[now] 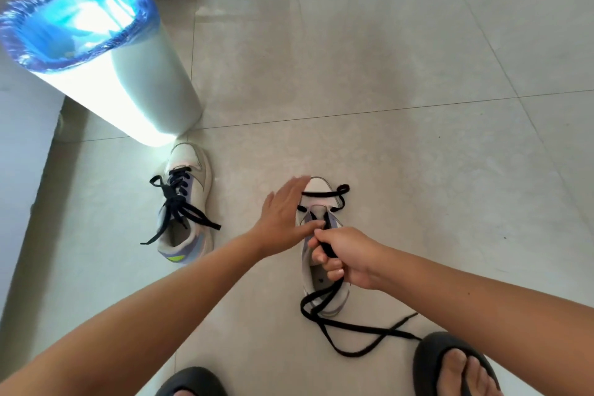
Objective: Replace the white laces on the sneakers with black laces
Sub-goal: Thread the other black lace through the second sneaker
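Nearest me, my two black rubber sandals (456,366) at the bottom edge; just ahead of them the slack of the flat black fabric lace (353,328) lies looped on the pale glossy floor tiles (418,106). Above that, my right hand (347,257) has its fingers curled round the lace, pulling it back toward me over the open collar of the white-and-lilac sneaker being laced (324,286). My left hand (286,212) is spread flat, fingers straight, resting on the sneaker's left side near the toe, thumb touching the tongue. Only the lowest eyelets look threaded, one bar across the toe and a small loop out to the right. My judgement: hold the shoe steady with the flat hand, draw the lace snug and untwisted, even both ends before crossing to the next eyelets. Further left, well apart, the second white sneaker already carrying black laces (186,202). Just beyond it, a white cylindrical bin with a blue plastic liner (128,74).
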The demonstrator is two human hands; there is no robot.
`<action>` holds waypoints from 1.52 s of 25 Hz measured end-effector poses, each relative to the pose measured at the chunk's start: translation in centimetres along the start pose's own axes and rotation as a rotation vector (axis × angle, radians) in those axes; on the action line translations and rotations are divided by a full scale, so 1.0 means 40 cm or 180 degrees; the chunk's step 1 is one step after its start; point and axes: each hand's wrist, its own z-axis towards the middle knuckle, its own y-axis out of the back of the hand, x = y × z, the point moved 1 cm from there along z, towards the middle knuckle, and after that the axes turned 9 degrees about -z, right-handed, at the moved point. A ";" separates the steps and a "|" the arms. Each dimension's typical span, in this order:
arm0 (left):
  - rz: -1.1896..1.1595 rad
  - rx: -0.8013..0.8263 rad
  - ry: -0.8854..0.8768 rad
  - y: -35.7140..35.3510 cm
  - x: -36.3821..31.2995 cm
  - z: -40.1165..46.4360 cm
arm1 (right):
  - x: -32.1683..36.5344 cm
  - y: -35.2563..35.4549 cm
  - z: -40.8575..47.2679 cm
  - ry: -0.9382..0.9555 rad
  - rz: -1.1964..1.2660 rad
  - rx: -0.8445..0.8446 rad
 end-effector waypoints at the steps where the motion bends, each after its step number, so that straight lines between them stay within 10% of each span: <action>1: -0.0355 -0.0301 0.0568 -0.018 -0.015 -0.014 | 0.002 -0.002 0.001 0.0016 0.0010 0.0012; 4: -0.1389 -0.0542 0.1970 -0.057 -0.034 -0.064 | 0.001 -0.008 -0.001 0.0030 0.0128 0.0000; 9: -0.0737 0.0170 0.1141 -0.088 -0.039 -0.141 | 0.010 0.001 -0.011 -0.0040 0.0341 0.0014; 12: 0.0328 -0.0343 0.0935 -0.138 -0.074 -0.115 | 0.028 -0.002 -0.020 -0.0096 0.0353 -0.0003; 16: -0.0690 -0.0775 0.1182 -0.179 -0.091 -0.071 | 0.033 -0.023 -0.043 0.0202 0.0391 -0.0268; 26: -0.0050 -0.0999 0.1695 -0.168 -0.008 0.001 | -0.083 -0.073 -0.209 0.1190 -0.0230 0.0215; 38: -0.0776 -0.1053 0.1604 -0.133 -0.022 -0.006 | -0.137 -0.057 -0.200 0.0940 -0.0269 0.0213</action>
